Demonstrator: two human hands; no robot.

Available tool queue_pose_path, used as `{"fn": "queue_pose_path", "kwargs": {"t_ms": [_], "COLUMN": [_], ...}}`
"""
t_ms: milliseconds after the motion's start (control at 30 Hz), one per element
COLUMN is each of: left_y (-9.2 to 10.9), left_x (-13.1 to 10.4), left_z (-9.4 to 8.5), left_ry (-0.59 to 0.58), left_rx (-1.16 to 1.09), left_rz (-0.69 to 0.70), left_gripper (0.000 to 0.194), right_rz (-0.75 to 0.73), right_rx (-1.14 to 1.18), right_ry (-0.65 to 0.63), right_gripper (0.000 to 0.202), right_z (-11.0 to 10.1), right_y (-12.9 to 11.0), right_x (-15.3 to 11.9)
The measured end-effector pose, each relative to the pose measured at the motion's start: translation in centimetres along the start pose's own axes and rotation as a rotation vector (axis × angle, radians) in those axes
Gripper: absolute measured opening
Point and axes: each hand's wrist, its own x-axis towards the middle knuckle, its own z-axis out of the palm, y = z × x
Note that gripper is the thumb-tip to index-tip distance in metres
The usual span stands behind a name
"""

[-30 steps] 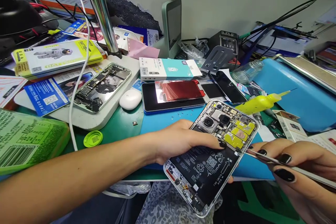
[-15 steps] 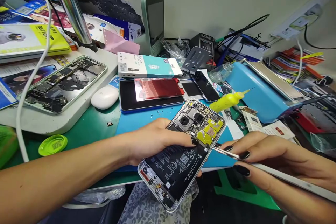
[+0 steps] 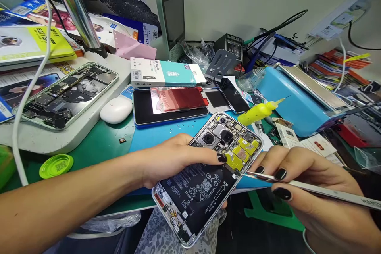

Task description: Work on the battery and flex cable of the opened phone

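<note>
An opened phone (image 3: 205, 190) is tilted in my left hand (image 3: 178, 158), its battery, cameras and yellow-covered board showing. My left thumb presses on it beside the yellow patches, with the other fingers mostly hidden underneath. Between the thumb and fingers of my right hand (image 3: 309, 186) are metal tweezers (image 3: 324, 193). Their tip lies at the phone's right edge, by a small connector near the top of the battery.
Behind the phone are a blue mat (image 3: 145, 139), a dark phone (image 3: 143, 107) with red film, and a yellow bottle (image 3: 257, 113). Another opened phone (image 3: 71, 93) lies left on a white machine. A blue device (image 3: 285, 99) stands right.
The tweezers have turned closer to level, and my right hand has shifted slightly. The phone's top has moved a little to the right, while the camera view has shifted slightly.
</note>
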Motion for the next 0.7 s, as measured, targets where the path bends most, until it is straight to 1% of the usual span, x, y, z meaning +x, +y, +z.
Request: {"fn": "queue_pose_path", "kwargs": {"t_ms": [100,233,400,500,600,700], "left_y": [0.0,0.1,0.1,0.0,-0.1,-0.2], "left_x": [0.0,0.0,0.0,0.0,0.1,0.2], "left_z": [0.2,0.2,0.1,0.1,0.2,0.2], "left_ry": [0.026,0.022,0.017,0.0,-0.009,-0.002], "left_rx": [0.005,0.014,-0.011,-0.043,-0.069,-0.084], "left_rz": [-0.003,-0.001,0.0,0.005,0.009,0.007], "left_gripper": [0.04,0.045,0.042,0.038,0.036,0.036], "right_rz": [0.031,0.04,0.057,0.037,0.012,-0.047], "right_rx": [0.058,0.096,0.114,0.044,-0.095,-0.136], "right_ry": [0.007,0.028,0.072,0.155,0.264,0.259], "right_gripper": [0.011,0.012,0.012,0.011,0.012,0.01], "right_z": [0.4,0.5,0.9,1.6,2.0,2.0], "right_y": [0.2,0.7,0.7,0.0,-0.4,0.0], "right_x": [0.1,-0.1,-0.6,-1.3,-2.3,-3.6]}}
